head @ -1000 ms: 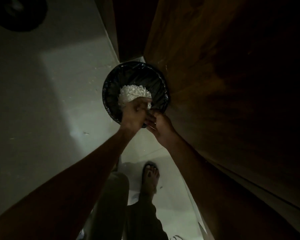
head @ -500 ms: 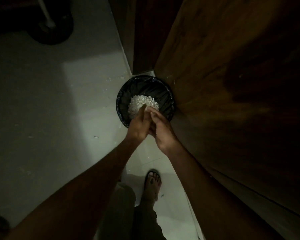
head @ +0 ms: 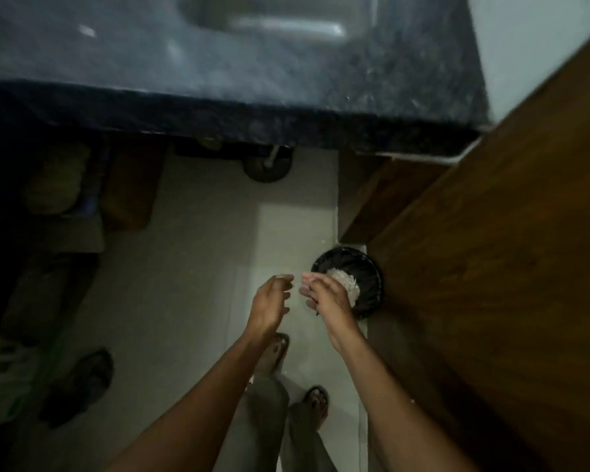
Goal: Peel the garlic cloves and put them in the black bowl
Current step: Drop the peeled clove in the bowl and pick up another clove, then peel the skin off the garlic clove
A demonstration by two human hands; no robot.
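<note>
We've got both hands loosely open, holding nothing: left hand [head: 269, 303], right hand [head: 326, 296] above the round black-lined bin [head: 368, 267] of papery white peels [head: 346, 281].

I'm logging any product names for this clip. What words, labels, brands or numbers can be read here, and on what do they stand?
None can be read. No print shows on the black bin, the pale peelings in it, the dark countertop or the wooden panel. The things under the counter are too dark and blurred to tell. The left hand and right hand carry no print.
</note>
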